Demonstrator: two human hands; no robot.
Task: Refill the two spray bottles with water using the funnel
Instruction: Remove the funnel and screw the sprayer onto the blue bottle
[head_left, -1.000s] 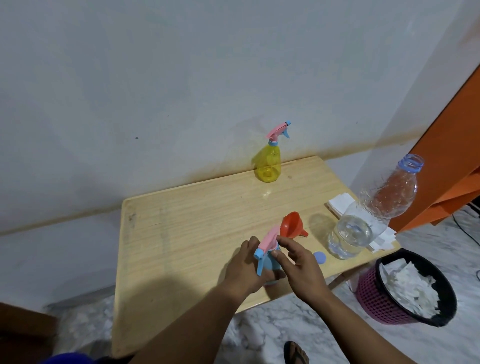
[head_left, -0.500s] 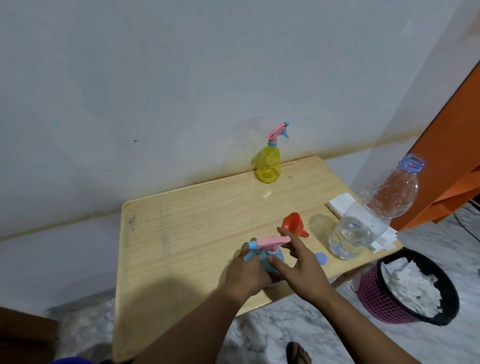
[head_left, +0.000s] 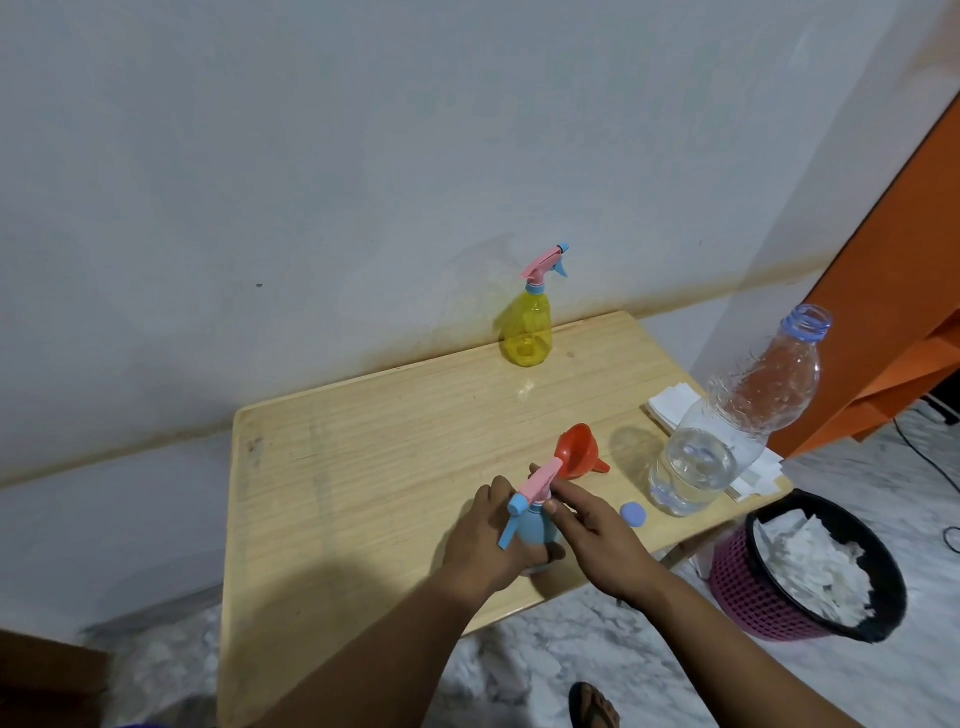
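Between your two hands, at the near edge of the pale wooden bench (head_left: 363, 467), stood the small blue plastic spray bottle (head_left: 535, 535) with its pink and blue trigger head (head_left: 532, 486). Your left hand (head_left: 485, 545) was wrapped round the bottle's body from the left, fingers curled behind it and grasping it upright. Your right hand (head_left: 597, 535) came in from the right, its fingers (head_left: 569, 501) stretched toward the pink trigger head and touching it near the collar; whether the thumb pinched the head from underneath, you could not tell from this view.

Just beyond your right fingertips lay the small red plastic funnel (head_left: 576, 452) on its side, its wide mouth turned toward the trigger head and its spout pointing right. To the right of your right hand sat a small round blue bottle cap (head_left: 633, 513) on the bench, apart from your fingers. Farther right stood the large clear plastic water bottle (head_left: 727, 431), uncapped and partly filled, beside a stack of white paper napkins (head_left: 672, 402).

Well beyond your fingers, at the far edge of the bench against the wall, stood the yellow translucent spray bottle (head_left: 527, 332), its pink trigger head screwed on.

On the floor to the right of the bench sat a pink mesh waste basket (head_left: 748, 587) with a black liner, holding crumpled white paper.
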